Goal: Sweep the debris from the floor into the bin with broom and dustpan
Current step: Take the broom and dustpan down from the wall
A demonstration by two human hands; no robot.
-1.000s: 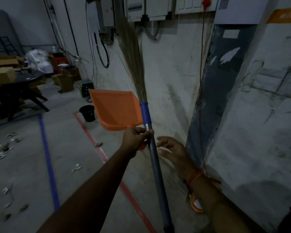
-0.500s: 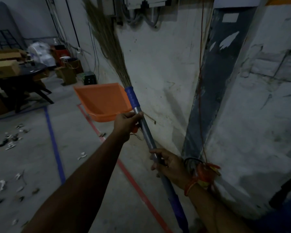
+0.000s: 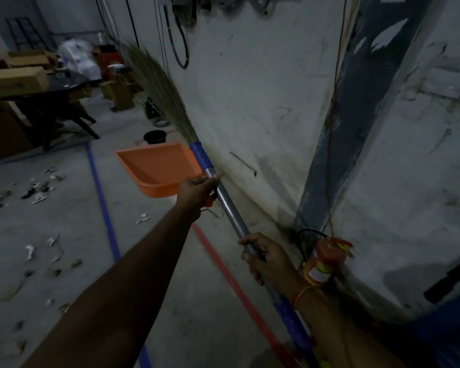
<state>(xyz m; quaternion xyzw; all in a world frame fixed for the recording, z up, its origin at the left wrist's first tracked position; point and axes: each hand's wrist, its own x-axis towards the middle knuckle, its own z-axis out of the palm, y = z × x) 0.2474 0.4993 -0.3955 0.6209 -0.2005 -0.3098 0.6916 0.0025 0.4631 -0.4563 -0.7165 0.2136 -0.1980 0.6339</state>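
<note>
Right hand (image 3: 270,261): nearest the viewer, fingers (image 3: 250,257) curled round the lower metal shaft of the broom (image 3: 225,199). Left hand (image 3: 197,191): farther out along the same shaft, fingers closed on the handle of the orange dustpan (image 3: 160,166), thumb lying against the broom shaft; whether it also grips the shaft cannot be told. Broom: long axis runs from lower right near the body up and away to the upper left, blue grip at the near end, blue collar beyond the left hand, straw head pointing up and off the floor beside the wall (image 3: 250,102). Dustpan: held in the air just left of the shaft, open mouth facing away toward the far floor. Debris (image 3: 37,189): scattered on the floor (image 3: 72,221) to the left, across the blue floor line (image 3: 101,203), well apart from both hands; more scraps lie nearer at lower left. Judgement: the broom head must swing down and leftward to reach it, the left side being closer. Black bin (image 3: 154,136): farther off, on the floor by the wall, beyond the dustpan. Dark round bench (image 3: 64,83) with cardboard boxes: far left.
</note>
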